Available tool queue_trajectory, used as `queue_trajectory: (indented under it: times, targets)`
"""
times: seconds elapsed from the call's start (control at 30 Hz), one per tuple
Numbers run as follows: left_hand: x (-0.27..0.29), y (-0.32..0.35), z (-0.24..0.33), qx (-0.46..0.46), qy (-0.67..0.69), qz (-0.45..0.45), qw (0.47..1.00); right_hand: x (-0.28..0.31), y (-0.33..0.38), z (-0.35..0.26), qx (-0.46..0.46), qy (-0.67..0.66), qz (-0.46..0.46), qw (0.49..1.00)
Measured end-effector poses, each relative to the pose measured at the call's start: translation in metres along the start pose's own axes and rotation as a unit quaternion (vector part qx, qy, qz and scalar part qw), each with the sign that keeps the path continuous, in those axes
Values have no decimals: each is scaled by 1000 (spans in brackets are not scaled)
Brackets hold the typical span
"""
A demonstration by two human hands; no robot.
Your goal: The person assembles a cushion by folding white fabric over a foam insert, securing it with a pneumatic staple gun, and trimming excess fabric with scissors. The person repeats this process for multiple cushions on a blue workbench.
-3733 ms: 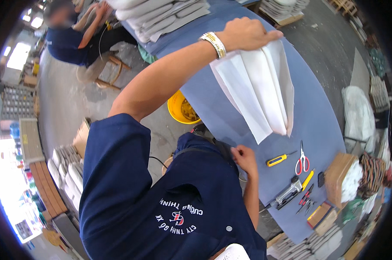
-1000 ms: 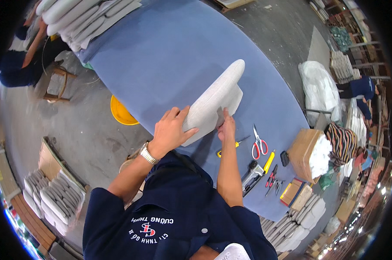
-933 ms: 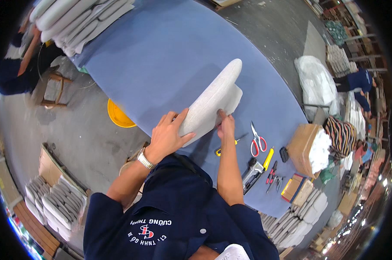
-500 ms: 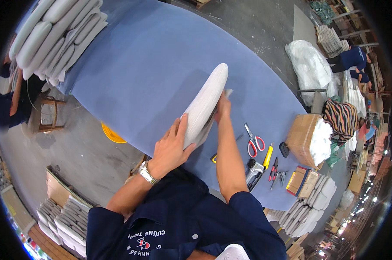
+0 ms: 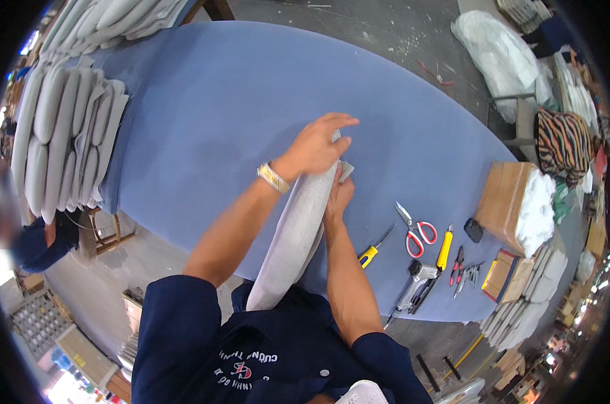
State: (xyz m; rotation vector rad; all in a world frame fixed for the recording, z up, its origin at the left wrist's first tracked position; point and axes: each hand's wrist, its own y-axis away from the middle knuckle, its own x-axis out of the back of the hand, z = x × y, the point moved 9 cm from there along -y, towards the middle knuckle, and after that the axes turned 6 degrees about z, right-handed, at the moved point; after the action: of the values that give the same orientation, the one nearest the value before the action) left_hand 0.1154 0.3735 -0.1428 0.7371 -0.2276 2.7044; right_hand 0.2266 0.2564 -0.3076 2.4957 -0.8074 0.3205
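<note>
A light grey fabric-covered cushion [image 5: 295, 236] stands on its narrow edge, its near end against my shirt. My left hand [image 5: 317, 147] lies across its far end, fingers stretched out to the right and thumb apart. On the cushion's right side, my right hand [image 5: 338, 196] grips the edge, where a small flap of fabric [image 5: 346, 171] sticks up past the fingers. Part of the right hand's grip is hidden behind the cushion. The blue covered table [image 5: 204, 87] lies beneath.
Right of my right forearm lie a yellow screwdriver [image 5: 369, 256], red-handled scissors [image 5: 414, 236], a yellow cutter [image 5: 445, 249], a staple gun [image 5: 414, 286] and pliers [image 5: 457, 266]. Beyond stands a cardboard box [image 5: 503, 202] with white stuffing. Stacked grey cushions [image 5: 62, 145] sit at the left end.
My left hand has moved from the cushion's near end to its far end, its fingers now stretched out. The cushion has swung more upright in view, its near end closer to my body.
</note>
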Motion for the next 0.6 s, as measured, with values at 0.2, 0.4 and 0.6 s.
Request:
queue_trajectory:
  times: [0.2, 0.4, 0.6]
  targets:
    - [-26, -37, -15, 184, 163, -115, 963, 5, 2, 0, 11, -35, 11, 999]
    - [-8, 58, 14, 54, 30, 58, 996, -4, -5, 15, 44, -174, -12, 984]
    - [-21, 234, 64, 154, -60, 3, 986, 12, -23, 29, 79, -172, -33, 981]
